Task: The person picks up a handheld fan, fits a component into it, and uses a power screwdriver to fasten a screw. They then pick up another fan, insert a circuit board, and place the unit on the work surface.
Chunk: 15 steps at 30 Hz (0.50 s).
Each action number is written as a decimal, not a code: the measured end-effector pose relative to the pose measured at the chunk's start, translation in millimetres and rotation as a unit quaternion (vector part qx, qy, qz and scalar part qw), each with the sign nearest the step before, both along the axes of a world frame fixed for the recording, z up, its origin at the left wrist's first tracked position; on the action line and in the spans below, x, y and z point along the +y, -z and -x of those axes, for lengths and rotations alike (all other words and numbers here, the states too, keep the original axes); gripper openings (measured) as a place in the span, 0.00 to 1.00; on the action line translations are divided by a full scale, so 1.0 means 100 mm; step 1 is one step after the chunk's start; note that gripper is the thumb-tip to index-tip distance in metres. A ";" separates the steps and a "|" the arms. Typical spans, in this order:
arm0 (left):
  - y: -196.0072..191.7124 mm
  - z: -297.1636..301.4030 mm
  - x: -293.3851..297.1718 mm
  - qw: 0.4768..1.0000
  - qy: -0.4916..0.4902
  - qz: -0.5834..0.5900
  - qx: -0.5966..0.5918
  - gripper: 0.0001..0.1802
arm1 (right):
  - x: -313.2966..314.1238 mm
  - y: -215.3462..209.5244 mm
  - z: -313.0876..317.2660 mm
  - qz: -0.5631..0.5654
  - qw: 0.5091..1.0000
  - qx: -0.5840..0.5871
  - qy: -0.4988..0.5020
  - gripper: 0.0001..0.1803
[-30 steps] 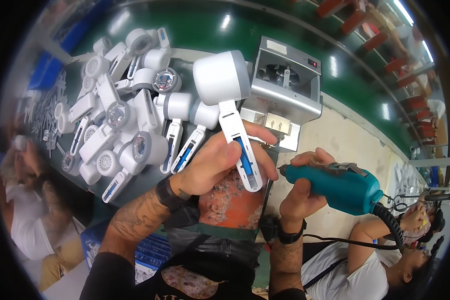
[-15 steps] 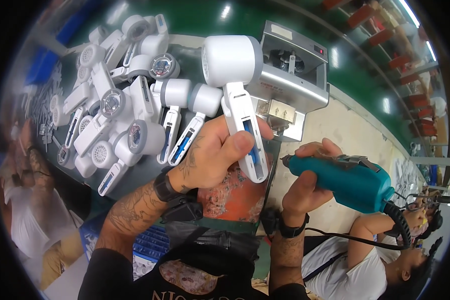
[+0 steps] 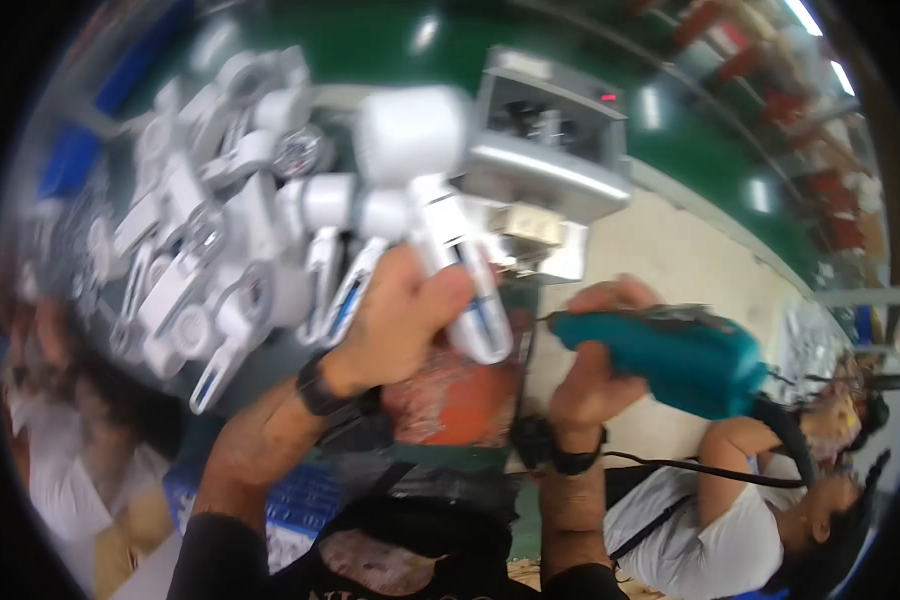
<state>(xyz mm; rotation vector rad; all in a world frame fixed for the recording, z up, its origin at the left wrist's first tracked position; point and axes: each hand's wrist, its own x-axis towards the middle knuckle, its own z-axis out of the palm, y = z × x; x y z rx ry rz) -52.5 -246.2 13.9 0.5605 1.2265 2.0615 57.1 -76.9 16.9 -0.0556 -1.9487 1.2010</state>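
My left hand [image 3: 407,310] is closed around the slotted handle of a white hair-dryer-shaped device [image 3: 410,135]. It holds the device upright, round head at the top, with the thumb across the open slot where something blue shows. In my right hand [image 3: 595,385] lies a teal electric screwdriver [image 3: 660,360], its tip pointing left toward the device but apart from it. The tip is blurred. Many more white devices of this kind [image 3: 235,310] lie piled at the left, several with open handles or uncovered round ends.
Behind my hands stands a silver screw feeder [image 3: 550,165] with a small red display. An orange worn mat [image 3: 445,400] lies in front of me. The screwdriver's black cord [image 3: 710,470] curves down at the right. People sit at both sides [image 3: 715,500]. A blue crate [image 3: 300,500] is below left.
The view has shifted and blurred, so everything appears a little further left. Both hands keep their hold on the device and the screwdriver; the tool is still apart from the device.
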 end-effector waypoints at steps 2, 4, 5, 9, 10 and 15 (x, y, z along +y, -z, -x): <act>0.10 -0.04 0.00 0.995 -0.076 0.033 0.058 0.18 | -0.01 0.05 0.02 0.038 0.999 0.025 -0.030 0.26; 0.24 -0.05 -0.06 0.980 -0.127 0.067 0.137 0.19 | -0.07 0.17 0.03 0.134 0.986 0.049 -0.085 0.30; 0.14 -0.06 -0.08 0.983 -0.119 0.053 0.127 0.19 | -0.06 0.12 -0.01 0.140 0.984 0.018 -0.106 0.34; -0.03 -0.09 -0.01 0.976 -0.078 0.024 0.202 0.18 | -0.04 0.05 -0.08 0.166 0.983 -0.015 -0.079 0.35; -0.06 -0.13 -0.02 0.969 -0.096 0.050 0.221 0.18 | -0.03 0.03 -0.08 0.157 0.984 -0.015 -0.077 0.35; -0.08 -0.14 0.00 0.953 -0.086 0.148 0.248 0.16 | -0.04 0.04 -0.07 0.161 0.984 0.001 -0.081 0.35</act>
